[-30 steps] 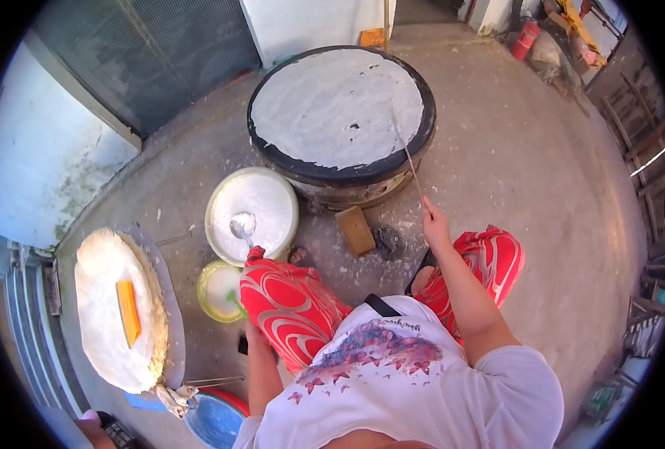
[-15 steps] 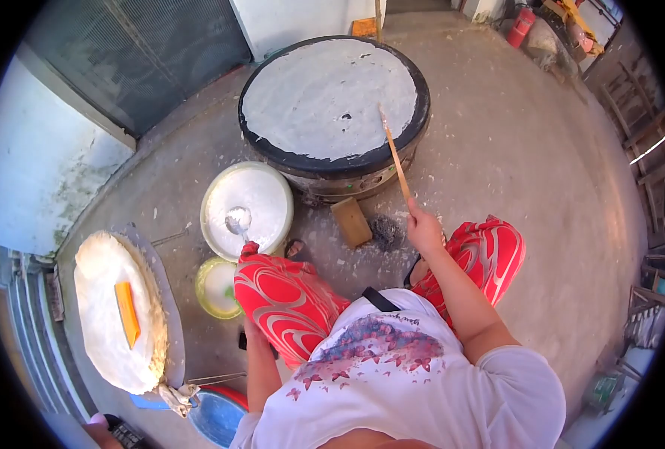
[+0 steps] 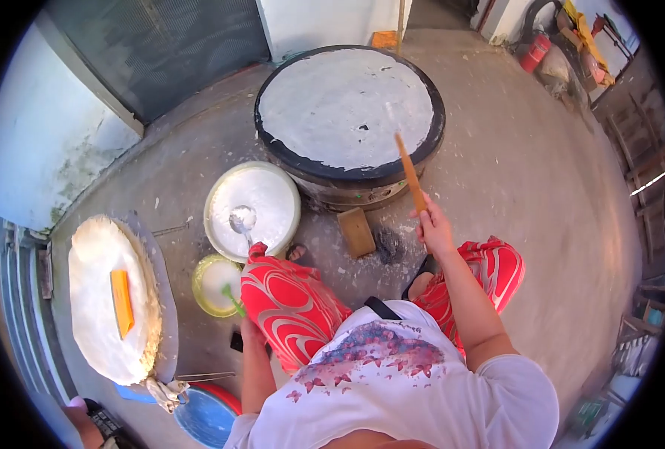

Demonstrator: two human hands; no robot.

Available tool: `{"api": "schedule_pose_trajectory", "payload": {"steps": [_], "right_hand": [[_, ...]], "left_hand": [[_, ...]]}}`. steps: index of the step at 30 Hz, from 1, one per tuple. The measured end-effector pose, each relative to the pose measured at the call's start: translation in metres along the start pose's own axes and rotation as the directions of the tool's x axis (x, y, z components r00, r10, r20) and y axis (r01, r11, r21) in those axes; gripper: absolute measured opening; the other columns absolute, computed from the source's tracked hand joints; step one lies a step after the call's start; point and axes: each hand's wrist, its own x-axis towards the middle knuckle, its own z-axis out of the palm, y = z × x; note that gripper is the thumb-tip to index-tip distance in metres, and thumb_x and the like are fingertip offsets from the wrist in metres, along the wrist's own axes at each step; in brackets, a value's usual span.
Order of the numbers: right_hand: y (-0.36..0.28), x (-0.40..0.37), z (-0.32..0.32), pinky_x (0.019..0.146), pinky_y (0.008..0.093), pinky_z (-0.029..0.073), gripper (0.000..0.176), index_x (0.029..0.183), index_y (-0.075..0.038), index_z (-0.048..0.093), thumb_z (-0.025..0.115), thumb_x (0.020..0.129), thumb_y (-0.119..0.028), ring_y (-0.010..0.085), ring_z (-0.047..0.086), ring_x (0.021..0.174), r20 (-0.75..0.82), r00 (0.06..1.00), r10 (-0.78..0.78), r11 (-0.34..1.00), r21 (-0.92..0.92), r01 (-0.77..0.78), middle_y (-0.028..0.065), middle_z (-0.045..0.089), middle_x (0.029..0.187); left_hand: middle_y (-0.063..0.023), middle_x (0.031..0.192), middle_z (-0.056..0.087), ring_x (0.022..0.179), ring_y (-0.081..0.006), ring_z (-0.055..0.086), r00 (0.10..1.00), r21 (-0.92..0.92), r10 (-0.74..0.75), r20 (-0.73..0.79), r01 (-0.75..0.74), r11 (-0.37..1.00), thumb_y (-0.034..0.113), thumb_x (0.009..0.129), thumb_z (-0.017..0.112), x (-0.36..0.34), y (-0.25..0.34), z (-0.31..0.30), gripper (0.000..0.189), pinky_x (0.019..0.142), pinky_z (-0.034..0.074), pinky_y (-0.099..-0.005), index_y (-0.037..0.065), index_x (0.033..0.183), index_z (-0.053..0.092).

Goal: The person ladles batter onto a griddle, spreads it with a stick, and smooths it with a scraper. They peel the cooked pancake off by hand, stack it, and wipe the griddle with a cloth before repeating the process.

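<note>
A flat wooden stick (image 3: 410, 170) is held in my right hand (image 3: 434, 227), its far tip over the near right rim of a round black griddle (image 3: 272, 146). A thin pale layer of batter (image 3: 340, 105) with a small dark hole covers most of the griddle. My left hand (image 3: 251, 329) hangs beside my left knee, its fingers mostly hidden by the red trousers. Close to it are a green-handled tool (image 3: 233, 299) in a small yellowish bowl (image 3: 200, 293) and a dark object (image 3: 237, 341). A ladle (image 3: 241, 223) rests in a large tub of white batter (image 3: 272, 196).
At the left, a stack of pale flat sheets (image 3: 96, 299) bears an orange-yellow object (image 3: 122, 303). A blue basin (image 3: 201, 419) stands below it. A brown block (image 3: 356, 233) and a dark mesh-like clump (image 3: 389, 245) lie before the griddle. A red cylinder (image 3: 535, 53) is at the back right.
My right hand has drawn the stick's tip back and lifted it off the batter's surface. The camera view has shifted slightly. More of the green-handled tool shows beside my left knee.
</note>
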Motion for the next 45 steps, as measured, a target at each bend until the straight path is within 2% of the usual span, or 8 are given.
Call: {"api": "schedule_pose_trajectory", "payload": {"steps": [12, 28, 33, 38, 40, 42, 44, 45], "right_hand": [[-0.035, 0.121, -0.007, 0.079, 0.0393, 0.046, 0.035, 0.12, -0.023, 0.051, 0.04, 0.087, -0.025, 0.0331, 0.057, 0.095, -0.189, 0.955, -0.228, 0.65, -0.76, 0.005, 0.016, 0.058, 0.105], [-0.061, 0.195, 0.01, 0.082, 0.0391, 0.045, 0.037, 0.122, -0.029, 0.049, 0.038, 0.087, -0.024, 0.0286, 0.056, 0.1, -0.302, 0.951, -0.065, 0.562, -0.798, -0.215, 0.0113, 0.057, 0.111], [-0.048, 0.19, -0.003, 0.081, 0.039, 0.045, 0.036, 0.122, -0.024, 0.05, 0.039, 0.087, -0.023, 0.0311, 0.056, 0.099, -0.425, 0.879, -0.216, 0.693, -0.701, -0.169, 0.0136, 0.058, 0.109], [-0.037, 0.171, -0.005, 0.068, 0.0332, 0.048, 0.034, 0.121, -0.018, 0.051, 0.043, 0.087, -0.019, 0.0231, 0.062, 0.075, -0.253, 0.912, -0.324, 0.743, -0.664, 0.079, 0.0124, 0.063, 0.086], [-0.054, 0.146, 0.005, 0.061, 0.0303, 0.048, 0.034, 0.121, -0.017, 0.051, 0.044, 0.087, -0.017, 0.0189, 0.062, 0.065, -0.194, 0.928, -0.319, 0.779, -0.612, 0.14, 0.0105, 0.064, 0.076], [-0.077, 0.123, 0.027, 0.048, 0.0225, 0.04, 0.036, 0.122, -0.011, 0.05, 0.046, 0.086, -0.01, 0.0089, 0.052, 0.053, -0.122, 0.992, -0.025, 0.914, -0.405, -0.027, 0.0033, 0.057, 0.065], [-0.072, 0.115, 0.04, 0.048, 0.022, 0.04, 0.037, 0.121, -0.013, 0.052, 0.05, 0.084, -0.01, 0.0077, 0.051, 0.053, 0.086, 0.995, -0.046, 0.902, -0.425, 0.078, 0.0026, 0.056, 0.064], [-0.068, 0.111, 0.053, 0.048, 0.0216, 0.04, 0.038, 0.12, -0.015, 0.053, 0.055, 0.082, -0.01, 0.0065, 0.051, 0.052, 0.247, 0.966, -0.077, 0.896, -0.409, 0.175, 0.0019, 0.056, 0.063]], "left_hand": [[-0.0046, 0.091, 0.058, 0.082, -0.017, 0.054, 0.965, 0.184, 0.088, -0.248, -0.042, 0.982, 0.022, 0.085, 0.047, 0.014, -0.003, -0.051, 0.022, 0.069, 0.041, -0.0334, 0.007, 0.1, 0.054], [-0.0078, 0.1, 0.059, 0.092, -0.0206, 0.054, 0.975, 0.11, -0.024, -0.223, 0.049, 0.993, 0.022, 0.084, 0.047, 0.032, -0.009, -0.089, 0.025, 0.078, 0.042, -0.035, 0.005, 0.1, 0.056], [-0.0084, 0.103, 0.058, 0.095, -0.0216, 0.054, 0.979, 0.108, 0.025, -0.203, -0.003, 0.994, 0.022, 0.084, 0.048, 0.036, -0.008, -0.08, 0.026, 0.082, 0.041, -0.0372, 0.004, 0.102, 0.055], [-0.0085, 0.103, 0.057, 0.095, -0.0218, 0.053, 0.952, 0.127, 0.054, -0.3, -0.016, 0.992, 0.023, 0.083, 0.05, 0.048, -0.014, -0.104, 0.033, 0.084, 0.039, -0.0385, 0.003, 0.108, 0.052], [-0.0073, 0.097, 0.057, 0.086, -0.0204, 0.055, 0.867, 0.276, 0.205, -0.455, -0.082, 0.958, 0.02, 0.081, 0.052, 0.022, 0.003, -0.043, 0.036, 0.079, 0.042, -0.0348, 0.002, 0.113, 0.05], [-0.0071, 0.092, 0.06, 0.079, -0.02, 0.057, 0.801, 0.407, 0.327, -0.502, -0.114, 0.906, 0.014, 0.081, 0.051, 0.014, 0.01, -0.021, 0.033, 0.073, 0.044, -0.0289, 0.002, 0.112, 0.052], [-0.0066, 0.083, 0.061, 0.072, -0.0188, 0.057, 0.749, 0.702, 0.515, -0.416, -0.095, 0.706, 0.009, 0.081, 0.048, 0.026, 0.011, -0.038, 0.026, 0.062, 0.045, -0.0275, -0.001, 0.104, 0.056], [-0.0105, 0.079, 0.062, 0.069, -0.0232, 0.058, 0.562, 0.872, 0.8, -0.207, -0.264, 0.411, 0.007, 0.079, 0.048, 0.028, 0.005, -0.033, 0.024, 0.064, 0.046, -0.032, -0.002, 0.099, 0.059]]}}
